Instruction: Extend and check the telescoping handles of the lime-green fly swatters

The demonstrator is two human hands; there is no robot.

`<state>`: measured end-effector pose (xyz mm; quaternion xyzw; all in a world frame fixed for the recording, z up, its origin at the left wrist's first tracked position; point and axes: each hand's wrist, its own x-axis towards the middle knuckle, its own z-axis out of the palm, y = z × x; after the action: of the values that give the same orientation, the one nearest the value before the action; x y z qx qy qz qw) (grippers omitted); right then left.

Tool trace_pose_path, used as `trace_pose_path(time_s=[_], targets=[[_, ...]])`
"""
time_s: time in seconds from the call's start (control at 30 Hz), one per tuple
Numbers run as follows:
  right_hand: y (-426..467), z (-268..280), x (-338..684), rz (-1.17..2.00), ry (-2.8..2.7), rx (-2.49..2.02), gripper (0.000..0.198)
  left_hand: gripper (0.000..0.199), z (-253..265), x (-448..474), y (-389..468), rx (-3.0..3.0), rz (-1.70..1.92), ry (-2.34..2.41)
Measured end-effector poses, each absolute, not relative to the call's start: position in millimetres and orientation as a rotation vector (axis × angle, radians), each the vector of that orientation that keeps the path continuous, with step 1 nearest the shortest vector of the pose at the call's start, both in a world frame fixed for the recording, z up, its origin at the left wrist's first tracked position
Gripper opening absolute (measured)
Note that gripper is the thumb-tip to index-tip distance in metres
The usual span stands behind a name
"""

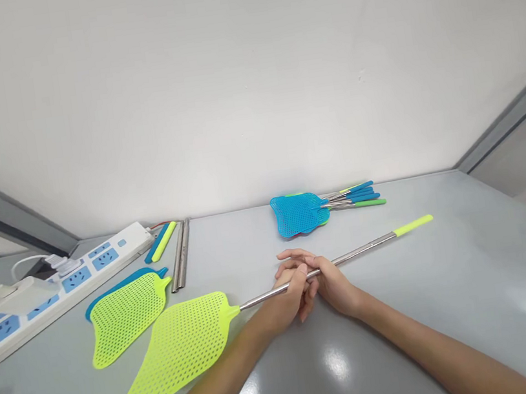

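Note:
A yellow-green fly swatter point(181, 348) stretches across the middle, its mesh head at the lower left and its metal rod running up to a yellow grip at the right. My left hand point(285, 301) is closed around the rod, thumb on top. Right beside it, my right hand point(334, 285) also grips the rod, and the fingers of both hands overlap below it. To the left lie another yellow swatter head point(130, 313) and a blue swatter head point(98, 298) partly under it. Behind my hands rests a stack of fly swatters point(299, 213), blue on top.
A white power strip point(127, 245) with plugs runs along the left side. Near it lie a blue grip point(156, 243), a yellow grip point(164, 241) and some metal rods point(182, 257). A white wall point(248, 94) stands behind the grey table point(454, 300).

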<state>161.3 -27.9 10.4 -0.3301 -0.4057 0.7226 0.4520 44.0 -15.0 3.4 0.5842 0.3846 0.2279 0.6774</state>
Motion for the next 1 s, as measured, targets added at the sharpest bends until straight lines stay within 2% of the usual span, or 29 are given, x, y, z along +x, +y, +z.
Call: trace_pose_path(time_s=[0.3, 0.47, 0.6, 0.73, 1.0], targets=[[-33, 6, 157, 1.692, -1.055, -0.94, 0.04, 0.045, 6, 43, -19, 1.423, 0.547, 0.907], [-33, 18, 161, 1.83, -1.115, -1.02, 0.053, 0.048, 9, 44, -17, 1.373, 0.504, 0.849], [-32, 21, 161, 1.736, -1.138, -1.074, 0.058, 0.052, 7, 49, -11, 1.352, 0.539, 0.755], [-30, 16, 159, 1.659, -1.171, -1.048, 0.062, 0.048, 6, 50, -7, 1.267, 0.627, 0.736], [-22, 12, 164, 1.693, -1.102, -0.853, 0.053, 0.042, 12, 50, -5, 1.187, 0.714, 0.811]])
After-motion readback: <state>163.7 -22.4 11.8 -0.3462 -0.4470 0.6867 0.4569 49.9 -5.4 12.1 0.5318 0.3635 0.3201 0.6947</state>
